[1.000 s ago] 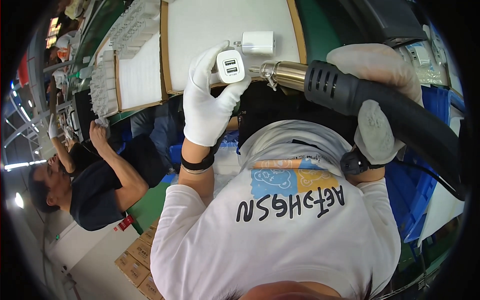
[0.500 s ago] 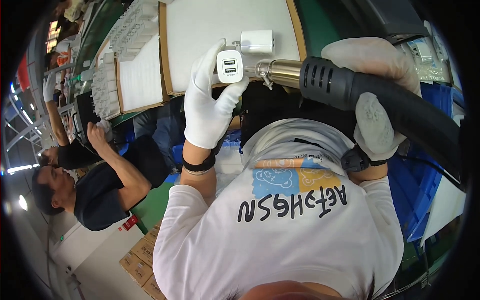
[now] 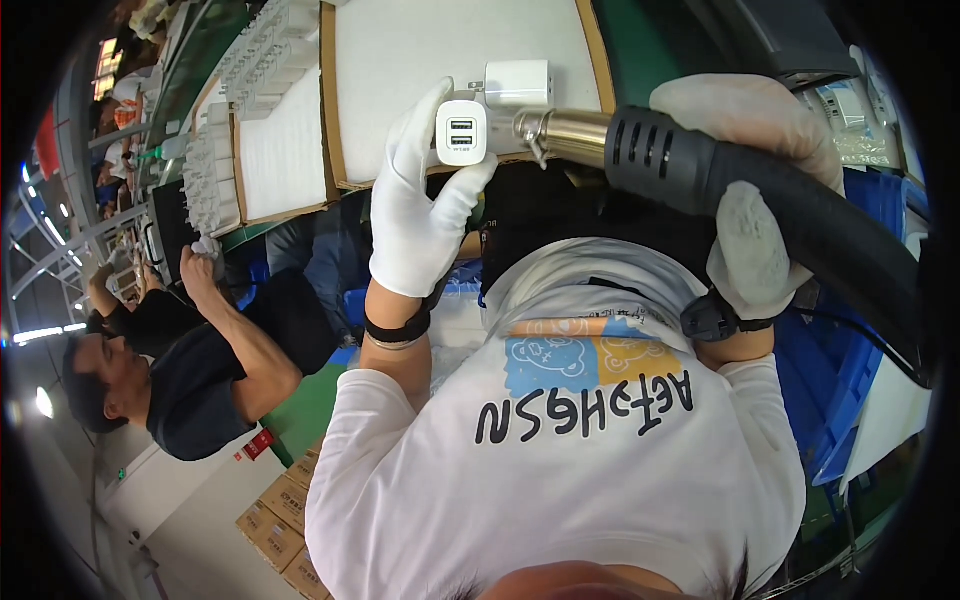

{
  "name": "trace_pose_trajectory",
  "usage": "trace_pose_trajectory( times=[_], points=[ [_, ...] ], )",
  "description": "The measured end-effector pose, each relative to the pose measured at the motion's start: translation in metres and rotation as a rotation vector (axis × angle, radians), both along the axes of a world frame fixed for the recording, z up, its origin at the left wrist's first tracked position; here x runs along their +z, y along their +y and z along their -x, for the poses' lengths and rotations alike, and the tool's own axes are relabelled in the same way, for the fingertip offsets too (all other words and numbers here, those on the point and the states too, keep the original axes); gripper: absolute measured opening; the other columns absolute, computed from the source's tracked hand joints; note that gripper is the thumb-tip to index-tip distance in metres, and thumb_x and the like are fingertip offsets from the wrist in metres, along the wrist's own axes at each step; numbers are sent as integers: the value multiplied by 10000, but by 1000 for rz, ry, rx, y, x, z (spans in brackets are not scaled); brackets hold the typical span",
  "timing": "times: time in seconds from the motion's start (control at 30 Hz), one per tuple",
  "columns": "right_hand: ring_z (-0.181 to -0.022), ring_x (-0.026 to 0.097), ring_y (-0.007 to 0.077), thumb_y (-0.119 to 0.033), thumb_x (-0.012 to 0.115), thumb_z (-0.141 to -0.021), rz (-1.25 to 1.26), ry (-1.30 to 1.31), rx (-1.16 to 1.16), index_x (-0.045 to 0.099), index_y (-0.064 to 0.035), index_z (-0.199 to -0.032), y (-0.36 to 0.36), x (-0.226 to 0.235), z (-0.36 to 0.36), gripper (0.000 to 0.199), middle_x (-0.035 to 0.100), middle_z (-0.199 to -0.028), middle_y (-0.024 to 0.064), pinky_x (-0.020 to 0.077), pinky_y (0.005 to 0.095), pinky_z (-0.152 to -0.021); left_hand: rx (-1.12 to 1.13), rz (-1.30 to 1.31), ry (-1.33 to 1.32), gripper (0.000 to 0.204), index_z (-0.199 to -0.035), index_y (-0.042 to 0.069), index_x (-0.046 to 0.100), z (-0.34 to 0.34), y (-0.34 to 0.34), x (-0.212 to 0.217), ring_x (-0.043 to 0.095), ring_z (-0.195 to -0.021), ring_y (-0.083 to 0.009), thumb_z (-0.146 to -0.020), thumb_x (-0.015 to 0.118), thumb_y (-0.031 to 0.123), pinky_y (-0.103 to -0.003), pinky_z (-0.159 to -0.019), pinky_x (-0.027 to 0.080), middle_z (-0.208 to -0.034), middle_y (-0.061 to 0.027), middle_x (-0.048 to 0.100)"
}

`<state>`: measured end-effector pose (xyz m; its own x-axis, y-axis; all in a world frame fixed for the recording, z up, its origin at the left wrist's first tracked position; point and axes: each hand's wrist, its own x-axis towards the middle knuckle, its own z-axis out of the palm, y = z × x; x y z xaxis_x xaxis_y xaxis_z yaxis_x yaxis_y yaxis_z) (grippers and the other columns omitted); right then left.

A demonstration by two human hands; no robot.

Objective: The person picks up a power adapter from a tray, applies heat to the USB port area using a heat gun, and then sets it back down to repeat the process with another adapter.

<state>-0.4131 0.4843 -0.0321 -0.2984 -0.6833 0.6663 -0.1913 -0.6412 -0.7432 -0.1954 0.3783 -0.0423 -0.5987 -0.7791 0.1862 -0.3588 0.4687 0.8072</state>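
Near the top centre of the frame, the left hand (image 3: 425,215), in a white glove, grasped a small white charger (image 3: 461,133) between thumb and fingertips, its face with two ports turned toward the camera. Just right of it, the metal nozzle of a black heat gun (image 3: 690,175) pointed at the charger's side, the tip close to it; whether they touched could not be told. The right hand (image 3: 755,200), also gloved, was clenched around the gun's black barrel at the upper right, and a thick black hose ran from it down the right edge of the frame.

Behind the charger, at the top of the frame, a second white charger (image 3: 518,83) lay on a white foam sheet (image 3: 420,70) in a brown-edged tray. To the upper left, another tray (image 3: 270,150) held rows of white chargers. A blue bin (image 3: 850,370) stood at the right. At the left of the frame, a co-worker (image 3: 190,350) in a dark shirt bent over the bench, hands raised near the rows of parts.
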Motion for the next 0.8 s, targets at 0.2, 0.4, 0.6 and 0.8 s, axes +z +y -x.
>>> trace_pose_trajectory(
  times=[0.2, 0.4, 0.6, 0.8],
  points=[
    [-819, 579, 246, -322, 592, -759, -48, 111, -5, 543, 17, -882, 3, 7, 4, 364, 597, -877, 182, 453, 338, -765, -28, 34, 11, 586, -1249, 35, 422, 2, 0, 2, 533, -972, -213, -718, 669, 49, -295, -833, 436, -1116, -118, 510],
    [-818, 579, 253, -329, 598, -758, 11, 19, 5, 546, 11, -877, 1, 2, 3, 365, 600, -877, 185, 458, 346, -756, -1, -30, -3, 580, -1247, 34, 424, 1, 1, 2, 533, -961, -207, -720, 666, 41, -291, -830, 437, -1095, -113, 514],
    [-817, 579, 257, -327, 597, -758, -41, 99, -33, 538, 11, -892, 2, 1, -1, 368, 601, -870, 186, 461, 349, -746, -23, 67, 0, 579, -1243, 48, 432, 0, -2, 1, 533, -959, -205, -716, 673, 47, -289, -830, 436, -1084, -105, 519],
    [-814, 580, 255, -320, 588, -760, 14, 31, -26, 539, 13, -895, -1, -1, -2, 363, 600, -865, 178, 459, 351, -747, -17, 61, 37, 562, -1210, 65, 459, -1, -3, -2, 534, -964, -200, -697, 689, 44, -285, -833, 434, -1087, -91, 525]
  ],
)
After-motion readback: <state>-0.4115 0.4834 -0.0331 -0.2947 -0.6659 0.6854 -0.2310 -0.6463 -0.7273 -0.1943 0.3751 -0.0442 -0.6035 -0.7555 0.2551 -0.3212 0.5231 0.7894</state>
